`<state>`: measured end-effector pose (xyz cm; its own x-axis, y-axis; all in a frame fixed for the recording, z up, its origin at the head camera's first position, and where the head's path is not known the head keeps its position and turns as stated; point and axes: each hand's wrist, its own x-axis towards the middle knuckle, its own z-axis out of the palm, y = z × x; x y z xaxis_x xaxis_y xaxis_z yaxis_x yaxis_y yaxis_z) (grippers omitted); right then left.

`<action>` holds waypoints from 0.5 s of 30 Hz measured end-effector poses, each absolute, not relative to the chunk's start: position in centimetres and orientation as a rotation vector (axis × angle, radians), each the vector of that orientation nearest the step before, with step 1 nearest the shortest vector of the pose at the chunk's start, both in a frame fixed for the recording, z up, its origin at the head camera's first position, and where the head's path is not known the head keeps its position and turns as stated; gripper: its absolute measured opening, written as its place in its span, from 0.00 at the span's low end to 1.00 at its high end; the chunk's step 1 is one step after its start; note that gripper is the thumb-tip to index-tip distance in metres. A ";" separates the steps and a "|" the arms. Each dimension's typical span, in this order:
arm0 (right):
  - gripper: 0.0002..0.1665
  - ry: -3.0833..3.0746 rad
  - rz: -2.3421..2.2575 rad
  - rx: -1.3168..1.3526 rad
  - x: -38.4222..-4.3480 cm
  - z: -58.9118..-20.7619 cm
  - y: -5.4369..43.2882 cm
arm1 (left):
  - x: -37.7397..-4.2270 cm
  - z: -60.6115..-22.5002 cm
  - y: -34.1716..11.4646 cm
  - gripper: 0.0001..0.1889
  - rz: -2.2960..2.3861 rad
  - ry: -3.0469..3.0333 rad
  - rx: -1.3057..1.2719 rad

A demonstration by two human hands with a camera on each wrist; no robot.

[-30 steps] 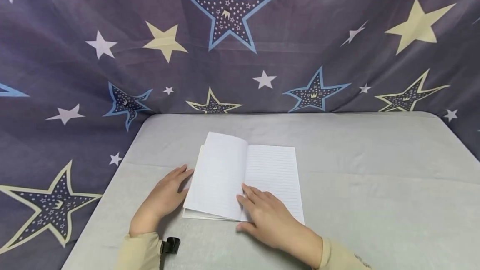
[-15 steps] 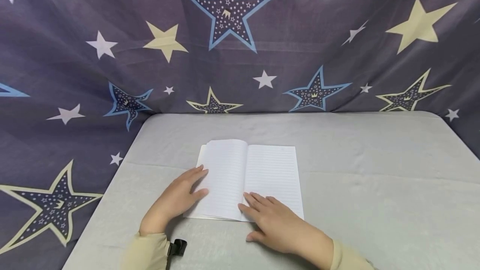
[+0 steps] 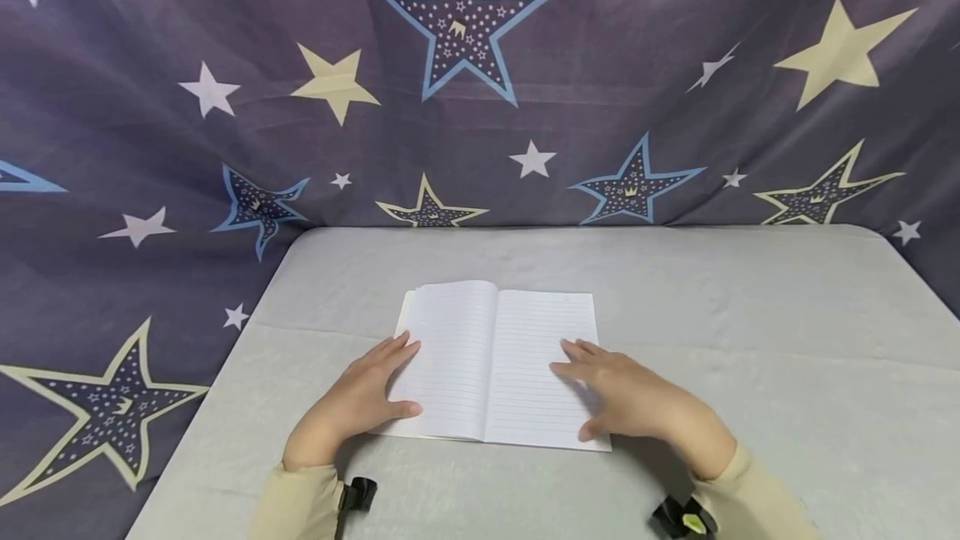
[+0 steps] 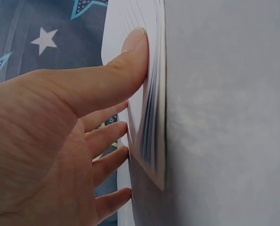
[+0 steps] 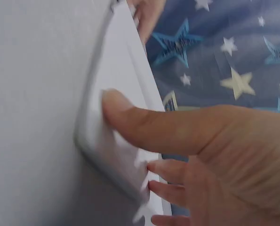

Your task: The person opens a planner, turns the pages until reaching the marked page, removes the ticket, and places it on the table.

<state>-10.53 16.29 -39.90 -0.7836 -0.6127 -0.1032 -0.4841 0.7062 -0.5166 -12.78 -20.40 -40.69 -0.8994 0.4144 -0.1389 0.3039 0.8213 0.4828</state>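
Note:
An open notebook (image 3: 453, 373) with lined white pages lies flat on the table, its spine running up the middle. My left hand (image 3: 362, 396) rests at its left edge, fingers spread and thumb on the page. In the left wrist view the thumb (image 4: 136, 52) presses lightly on the page near the stacked sheet edges, while the other fingertips touch down beyond the side edge. Over the right page's outer edge is my right hand (image 3: 641, 397), fingers spread. The right wrist view is blurred; its thumb (image 5: 118, 110) is over the page, and contact is unclear.
A light grey cloth covers the table (image 3: 765, 373). Behind and to the left hangs a dark curtain (image 3: 360, 148) printed with stars. Black straps with small devices sit at both wrists, by beige sleeves (image 3: 296, 502).
The lifted left page has come down flat, with the left hand moving right onto its edge. My right hand has left the spine and shifted right to the right page's outer edge.

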 end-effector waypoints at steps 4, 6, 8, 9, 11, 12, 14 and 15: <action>0.58 2.558 -0.759 -0.787 -11.2 -39.9 17.9 | -12.8 -40.7 -20.4 0.47 0.677 2.769 0.556; 0.61 2.539 -0.776 -0.765 -11.3 -39.9 18.4 | -12.8 -40.6 -20.4 0.47 0.678 2.768 0.555; 0.62 2.542 -0.774 -0.759 -11.3 -40.0 18.5 | -12.7 -40.5 -20.4 0.47 0.681 2.766 0.546; 0.62 2.545 -0.773 -0.758 -11.3 -40.1 18.5 | -12.7 -40.5 -20.4 0.47 0.682 2.765 0.539; 0.61 2.564 -0.758 -0.755 -11.3 -40.1 18.5 | -12.7 -40.4 -20.4 0.47 0.682 2.764 0.527; 0.61 2.576 -0.749 -0.751 -11.2 -40.1 18.4 | -12.7 -40.4 -20.4 0.47 0.680 2.764 0.523; 0.60 2.608 -0.726 -0.739 -11.1 -40.1 18.2 | -12.7 -40.4 -20.4 0.47 0.675 2.768 0.524; 0.59 2.625 -0.712 -0.731 -11.1 -40.1 18.1 | -12.7 -40.4 -20.4 0.47 0.673 2.770 0.527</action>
